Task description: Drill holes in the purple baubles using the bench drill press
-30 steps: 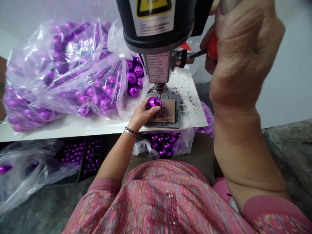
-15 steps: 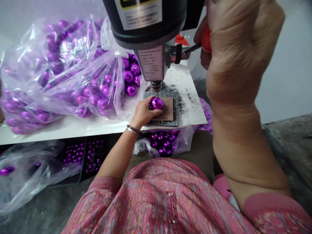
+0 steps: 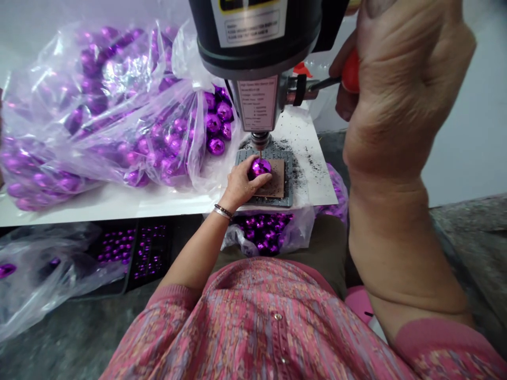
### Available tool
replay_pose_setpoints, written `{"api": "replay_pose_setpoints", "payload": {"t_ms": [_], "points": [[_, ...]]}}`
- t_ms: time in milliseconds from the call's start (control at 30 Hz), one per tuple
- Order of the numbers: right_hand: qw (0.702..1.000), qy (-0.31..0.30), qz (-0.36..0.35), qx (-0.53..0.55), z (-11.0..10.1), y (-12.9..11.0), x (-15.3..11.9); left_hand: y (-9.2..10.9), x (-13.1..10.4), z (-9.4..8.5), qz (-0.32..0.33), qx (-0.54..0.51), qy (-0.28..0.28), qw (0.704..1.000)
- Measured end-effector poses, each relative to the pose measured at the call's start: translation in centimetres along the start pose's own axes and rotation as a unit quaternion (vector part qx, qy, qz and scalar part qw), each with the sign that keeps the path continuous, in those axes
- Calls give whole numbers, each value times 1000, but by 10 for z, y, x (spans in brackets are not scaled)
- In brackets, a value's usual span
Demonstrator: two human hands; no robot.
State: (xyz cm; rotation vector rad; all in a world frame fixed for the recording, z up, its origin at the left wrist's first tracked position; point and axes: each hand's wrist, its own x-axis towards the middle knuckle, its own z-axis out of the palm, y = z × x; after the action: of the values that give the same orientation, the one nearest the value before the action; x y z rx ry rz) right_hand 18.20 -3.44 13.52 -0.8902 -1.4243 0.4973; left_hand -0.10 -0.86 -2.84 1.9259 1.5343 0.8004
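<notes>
My left hand (image 3: 242, 180) is closed round a shiny purple faceted ball (image 3: 261, 168), thumb on its near side. The ball rests on a brown square board (image 3: 275, 182) lying on the grey base (image 3: 289, 184) of a bench drill press (image 3: 259, 100). Directly above the ball hangs the drill bit (image 3: 261, 153); whether its tip touches the ball I cannot make out. Up at the right, close to the camera, my right hand (image 3: 407, 79) grips the red-knobbed feed lever (image 3: 350, 74) of the drill press, its fingers partly hidden behind the hand.
Clear plastic bags (image 3: 119, 121) full of purple balls cover the table's left side. Dark shavings (image 3: 303, 163) lie round the drill base on the white tabletop (image 3: 178, 203). Below the front edge, an open bag of balls (image 3: 265, 232) sits by my lap, with black trays (image 3: 130, 250) further left.
The whole view has shifted slightly, placing the drill press further right. The bit now sits closer to the ball. Both hands keep their hold.
</notes>
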Motion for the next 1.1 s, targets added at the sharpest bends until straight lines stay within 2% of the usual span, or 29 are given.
{"api": "replay_pose_setpoints", "payload": {"t_ms": [100, 233, 500, 900, 1100], "points": [[999, 23, -29, -39, 0, 2, 0, 9, 0, 2, -37, 42, 12, 998], [997, 19, -50, -53, -1, 7, 1, 18, 1, 3, -60, 84, 18, 995], [992, 37, -9, -124, -8, 9, -15, 18, -1, 7, -54, 104, 16, 993], [987, 37, -23, -156, -11, 17, -29, 18, -3, 11, -59, 125, 18, 990], [984, 44, -66, -163, -9, 24, -37, 18, -3, 12, -54, 121, 23, 991]]}}
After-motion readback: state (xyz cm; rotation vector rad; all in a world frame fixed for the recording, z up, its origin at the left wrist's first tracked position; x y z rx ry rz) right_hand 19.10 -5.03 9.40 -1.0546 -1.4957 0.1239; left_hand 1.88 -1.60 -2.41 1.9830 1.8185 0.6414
